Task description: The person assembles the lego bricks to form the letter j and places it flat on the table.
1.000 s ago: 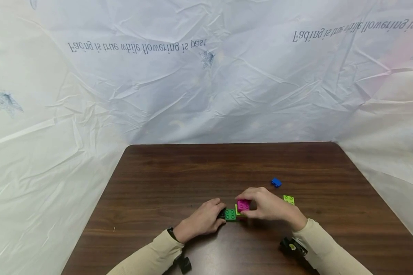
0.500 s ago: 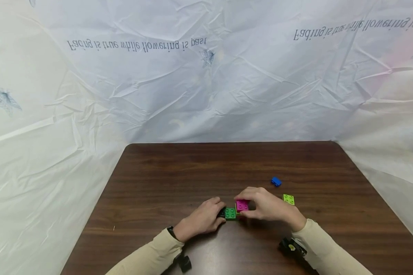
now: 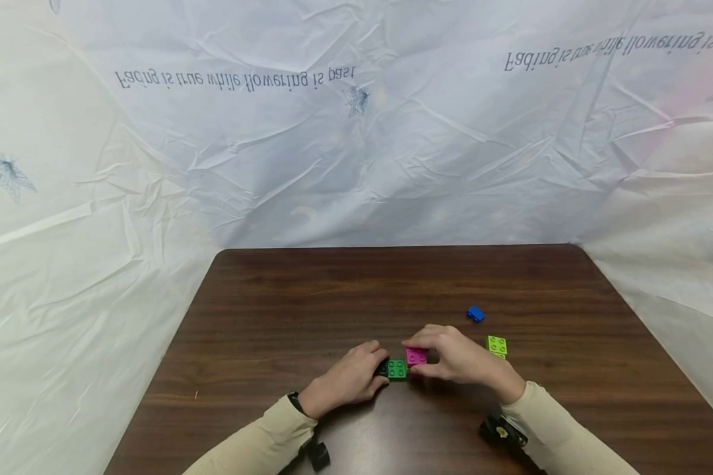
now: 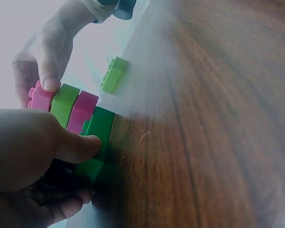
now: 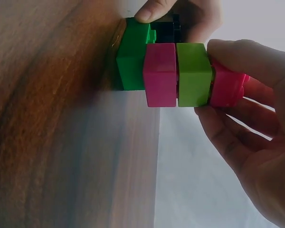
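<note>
The counter (image 3: 273, 297) bore the work. The left hand (image 3: 350, 376) gripped the green brick (image 3: 397, 370) at its left end, fingers curled. Right of the green brick, the right hand (image 3: 460, 358) had its fingers pinched on the upper pink brick (image 3: 416, 356), atop a lime brick (image 5: 194, 76) and lower pink brick (image 5: 160, 76). Beyond the green brick, rightward, lay a blue brick (image 3: 475, 313).

I'm in what looks like a makeshift, screened-off booth: wrinkled white sheeting (image 3: 309, 158), printed with flipped lettering (image 3: 235, 78) and blue motifs (image 3: 6, 174), rises behind and on both sides of a dark wood-grain table (image 3: 309, 297). I wear black wrist cameras (image 3: 319, 456). Whether a home, lab or office lies beyond the sheeting, I cannot tell.
</note>
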`<state>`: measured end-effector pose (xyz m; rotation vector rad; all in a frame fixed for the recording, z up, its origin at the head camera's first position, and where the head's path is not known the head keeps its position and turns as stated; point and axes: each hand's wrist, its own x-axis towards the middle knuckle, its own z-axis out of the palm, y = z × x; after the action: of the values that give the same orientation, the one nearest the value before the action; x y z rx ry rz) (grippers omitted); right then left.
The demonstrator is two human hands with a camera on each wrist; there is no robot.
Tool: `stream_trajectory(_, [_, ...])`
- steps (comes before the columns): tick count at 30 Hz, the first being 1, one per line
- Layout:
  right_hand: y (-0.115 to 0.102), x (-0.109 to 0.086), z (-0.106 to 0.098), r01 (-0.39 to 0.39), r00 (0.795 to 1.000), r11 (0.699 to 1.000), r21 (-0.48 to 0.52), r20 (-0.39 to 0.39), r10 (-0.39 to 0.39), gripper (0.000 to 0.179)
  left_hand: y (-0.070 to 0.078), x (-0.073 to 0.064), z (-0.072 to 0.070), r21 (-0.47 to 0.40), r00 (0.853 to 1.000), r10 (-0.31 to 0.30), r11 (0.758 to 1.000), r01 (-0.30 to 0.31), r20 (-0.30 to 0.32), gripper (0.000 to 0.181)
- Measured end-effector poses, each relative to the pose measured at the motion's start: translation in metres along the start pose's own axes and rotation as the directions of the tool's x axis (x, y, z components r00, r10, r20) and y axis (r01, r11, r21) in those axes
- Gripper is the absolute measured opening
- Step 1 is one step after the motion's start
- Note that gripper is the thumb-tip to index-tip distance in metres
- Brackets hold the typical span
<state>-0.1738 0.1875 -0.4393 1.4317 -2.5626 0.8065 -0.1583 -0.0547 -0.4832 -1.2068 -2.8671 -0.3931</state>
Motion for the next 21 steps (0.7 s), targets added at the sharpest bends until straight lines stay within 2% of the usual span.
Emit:
stream_trajectory(10, [-0.0016,-0.0026,0.0013,-0.027,1.000,0.999,-0.021,-0.008,0.027,0.040,-0.0009,-0.0011,0.0010,0.011,1.000,0.011,1.000,-0.010,-0.010,0.031])
stream_trajectory(21, [-0.0048,-0.0087,0.0057,-0.132,0.991,0.990,0.058,-0.020,0.133,0.043,-0.0004,-0.0009,0.0003,0.004,1.000,0.000,1.000,0.000,0.000,0.032])
